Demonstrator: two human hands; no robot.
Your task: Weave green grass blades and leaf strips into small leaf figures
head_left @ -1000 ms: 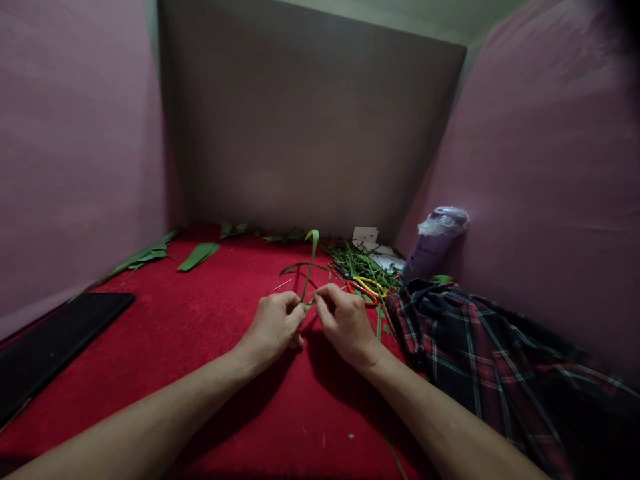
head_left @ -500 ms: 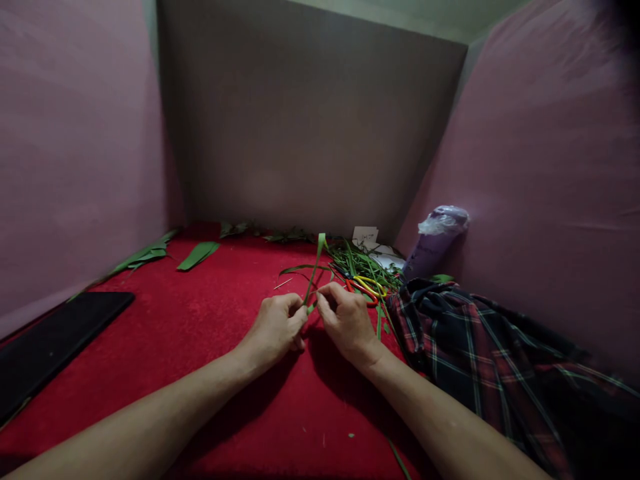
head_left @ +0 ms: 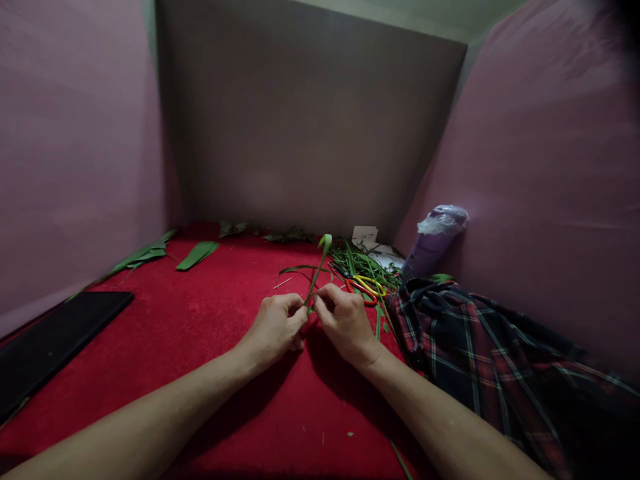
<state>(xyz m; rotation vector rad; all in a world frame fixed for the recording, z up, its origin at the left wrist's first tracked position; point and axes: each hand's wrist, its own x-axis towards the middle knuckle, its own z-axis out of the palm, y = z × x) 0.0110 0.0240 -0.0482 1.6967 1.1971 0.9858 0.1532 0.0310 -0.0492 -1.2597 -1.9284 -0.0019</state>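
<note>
Your left hand [head_left: 277, 325] pinched the low part of a long, thin green leaf strip [head_left: 319, 272], with the thumb and first finger closed on it. The strip stood up at a slant over the fuzzy red cloth [head_left: 200, 327], and its top bent over. Maybe you held it down low so your other hand could get at the bottom. Your right hand [head_left: 346, 323] was just beside it, thumb and first finger close together near a little green bit [head_left: 311, 310]; I could not tell if they had hold of anything. A thin, dark green strip [head_left: 300, 267] made a low arch behind your hands. Metal scissors with yellow and red handles [head_left: 359, 278] lay just past your right hand, by a messy pile of thin green leaves [head_left: 357, 259], perhaps so they were easy to grab. A dark blue and red checked cloth [head_left: 470, 333] lay close along your right arm, so that side looked tight. On the left, a wide stretch of red cloth ran from your arm to the edge of a flat black slab [head_left: 60, 347], so your left elbow had more room. The grey back wall [head_left: 310, 133] stood well past your fingers.
</note>
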